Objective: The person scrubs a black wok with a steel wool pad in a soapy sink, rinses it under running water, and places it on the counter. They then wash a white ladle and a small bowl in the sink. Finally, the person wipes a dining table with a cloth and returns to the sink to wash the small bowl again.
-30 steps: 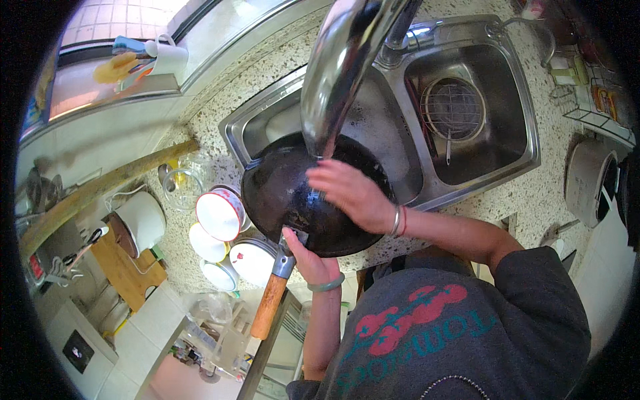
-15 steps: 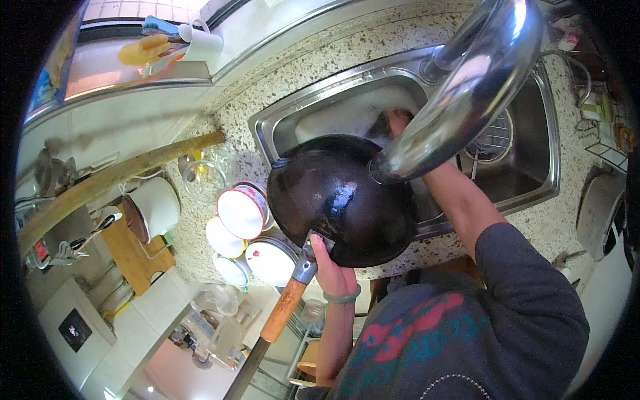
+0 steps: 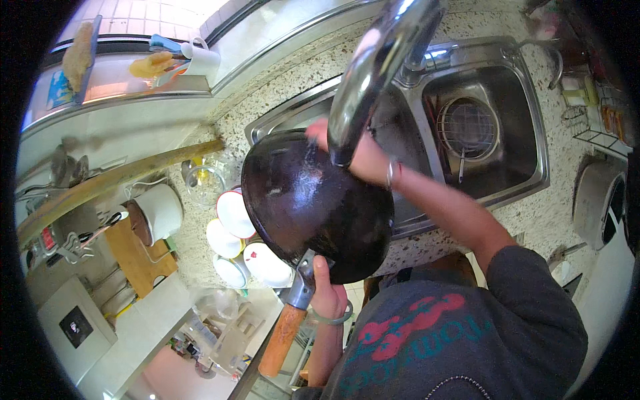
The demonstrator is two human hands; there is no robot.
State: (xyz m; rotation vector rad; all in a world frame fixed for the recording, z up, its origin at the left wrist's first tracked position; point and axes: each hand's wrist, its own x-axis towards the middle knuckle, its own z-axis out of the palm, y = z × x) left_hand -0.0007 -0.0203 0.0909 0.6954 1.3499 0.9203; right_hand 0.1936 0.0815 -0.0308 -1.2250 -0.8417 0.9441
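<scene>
A black wok (image 3: 300, 200), wet and shiny, is held tilted over the near side of the left sink basin. My left hand (image 3: 327, 295) is closed around the wok's base of the handle, thumb on the metal socket; the wooden handle (image 3: 283, 340) points down to the lower left. My right hand (image 3: 347, 152) reaches across to the wok's far edge, beneath the chrome faucet (image 3: 373, 73). Its fingers are blurred and partly behind the spout, so what they hold, if anything, is unclear. A pale streak like water runs down the wok beside that hand.
Several enamel bowls and lidded containers (image 3: 267, 263) stand left of the wok, near a clear glass jar (image 3: 205, 185). The right sink basin (image 3: 513, 120) holds a round wire strainer (image 3: 467, 128). A white pot (image 3: 160, 210) stands farther left, a metal pot (image 3: 593, 203) at the right.
The wok has shifted left and toward me with my left hand. My right hand has come up out of the left basin to the wok's far edge. The faucet appears farther left in view.
</scene>
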